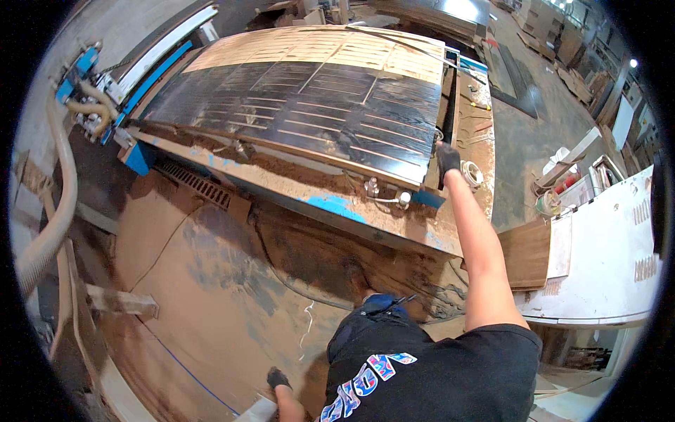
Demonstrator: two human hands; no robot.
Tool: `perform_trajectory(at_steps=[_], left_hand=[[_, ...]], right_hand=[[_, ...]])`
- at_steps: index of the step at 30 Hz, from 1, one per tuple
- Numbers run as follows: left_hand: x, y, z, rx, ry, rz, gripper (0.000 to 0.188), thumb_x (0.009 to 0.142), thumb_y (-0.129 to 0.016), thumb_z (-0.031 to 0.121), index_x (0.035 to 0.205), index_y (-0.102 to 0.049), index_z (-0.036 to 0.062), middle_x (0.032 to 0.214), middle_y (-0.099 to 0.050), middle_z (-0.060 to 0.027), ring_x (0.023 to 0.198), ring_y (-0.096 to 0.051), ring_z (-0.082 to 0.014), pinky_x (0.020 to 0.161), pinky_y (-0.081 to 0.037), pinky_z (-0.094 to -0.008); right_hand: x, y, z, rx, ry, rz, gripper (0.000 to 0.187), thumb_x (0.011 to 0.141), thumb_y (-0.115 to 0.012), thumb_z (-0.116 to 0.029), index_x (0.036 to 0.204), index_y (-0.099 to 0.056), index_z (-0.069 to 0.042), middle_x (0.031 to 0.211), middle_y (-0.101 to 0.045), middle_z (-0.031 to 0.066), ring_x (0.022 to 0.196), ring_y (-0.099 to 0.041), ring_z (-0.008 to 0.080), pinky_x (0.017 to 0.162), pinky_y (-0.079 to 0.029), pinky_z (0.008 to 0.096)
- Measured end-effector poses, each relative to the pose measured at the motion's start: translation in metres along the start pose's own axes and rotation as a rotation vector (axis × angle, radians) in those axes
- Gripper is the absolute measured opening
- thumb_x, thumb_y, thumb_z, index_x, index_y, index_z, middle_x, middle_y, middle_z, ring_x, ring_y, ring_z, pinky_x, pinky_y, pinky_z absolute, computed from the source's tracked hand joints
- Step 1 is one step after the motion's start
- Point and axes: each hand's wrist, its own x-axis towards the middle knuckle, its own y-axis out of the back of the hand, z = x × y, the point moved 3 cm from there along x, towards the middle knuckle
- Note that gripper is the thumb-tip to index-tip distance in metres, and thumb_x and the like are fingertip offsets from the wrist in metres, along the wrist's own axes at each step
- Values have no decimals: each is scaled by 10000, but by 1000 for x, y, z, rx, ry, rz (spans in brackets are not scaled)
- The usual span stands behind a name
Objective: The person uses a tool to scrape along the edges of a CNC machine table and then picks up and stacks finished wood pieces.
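Note:
A large dark-faced wood panel (316, 116) with rows of pale cut lines lies on the bed of a blue cutting machine (337, 207). Along its far side runs a band of bare, light wood. My right hand (448, 160), in a black glove, reaches out to the panel's near right corner. Its fingers look curled in beside the bed's side rail, and what they close on is hidden. Low in front of me, away from the machine, hangs my left hand (278, 380), also gloved in black. Its fingers are too small and dark to make out.
Sawdust covers the machine's ledge, where metal clamps (373, 188) and a roll of tape (471, 173) sit. A white cabinet (598, 253) stands at the right. A thick hose (63, 190) hangs at the left. Cables (267, 260) cross the dusty floor.

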Motion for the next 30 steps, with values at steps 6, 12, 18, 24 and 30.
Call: perform_trajectory(at_steps=[6,12,18,24,30], left_hand=[[-34,-28,-7,342,44,-83,205,844,-543,320,702,-537,172,607,-528,-19,516,-492,-182,464,-386,-338],[-52,-28,49,330,119,0,189,835,-551,294,701,-540,162,589,-518,-19,487,-474,-182,442,-376,-340],[-53,-32,94,305,128,33,172,826,-558,267,699,-543,151,570,-507,-18,458,-456,-182,420,-366,-342],[-22,-56,131,286,67,-39,156,817,-566,241,698,-546,141,552,-497,-18,428,-438,-183,398,-355,-344],[-14,-70,160,374,109,-22,106,819,-555,183,727,-577,133,640,-546,-28,480,-479,-188,420,-389,-360]], right_hand=[[122,-15,16,-127,-99,-173,333,849,-426,-257,824,-654,-15,847,-632,221,776,-622,332,637,-460,411],[176,-40,34,569,-736,-119,296,794,-584,-292,857,-645,-9,665,-567,93,510,-492,202,479,-394,365],[213,-58,44,722,-844,-106,286,793,-645,-276,900,-636,-11,794,-633,117,630,-591,240,572,-502,390],[247,-63,113,1211,-800,-276,181,851,-562,-203,865,-620,-33,833,-656,113,668,-609,238,640,-519,380],[235,-64,87,1160,-620,-281,195,900,-511,-86,1064,-594,-22,934,-655,90,830,-634,246,742,-549,381]])
